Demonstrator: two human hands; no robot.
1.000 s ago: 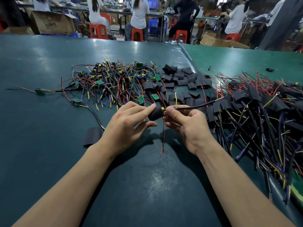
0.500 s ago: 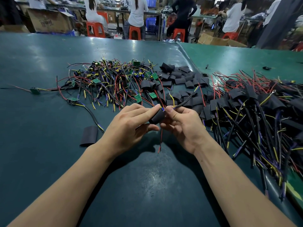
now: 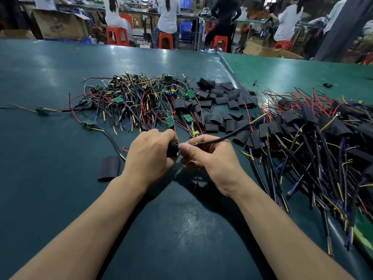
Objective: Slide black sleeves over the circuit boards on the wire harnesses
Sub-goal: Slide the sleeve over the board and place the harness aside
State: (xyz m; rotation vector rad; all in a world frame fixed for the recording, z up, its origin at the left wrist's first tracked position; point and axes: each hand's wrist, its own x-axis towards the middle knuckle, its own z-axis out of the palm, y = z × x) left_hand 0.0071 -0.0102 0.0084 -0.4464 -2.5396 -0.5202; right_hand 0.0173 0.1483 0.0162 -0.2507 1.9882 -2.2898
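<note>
Left hand (image 3: pixel 149 156) curled tight round a black sleeve (image 3: pixel 173 148), above the green bench (image 3: pixel 60 178). Right hand (image 3: pixel 212 158) pinching the harness cable (image 3: pixel 228 134) just beside the sleeve mouth. Loose sleeves (image 3: pixel 222 98) and bare harnesses (image 3: pixel 131 102) heaped beyond.

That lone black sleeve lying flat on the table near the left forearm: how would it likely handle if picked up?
The sleeve lies collapsed flat, so it is probably thin, soft and light. Being flat, it seems unlikely to roll. Its faint sheen suggests a smooth skin that might slip between fingers.
</note>
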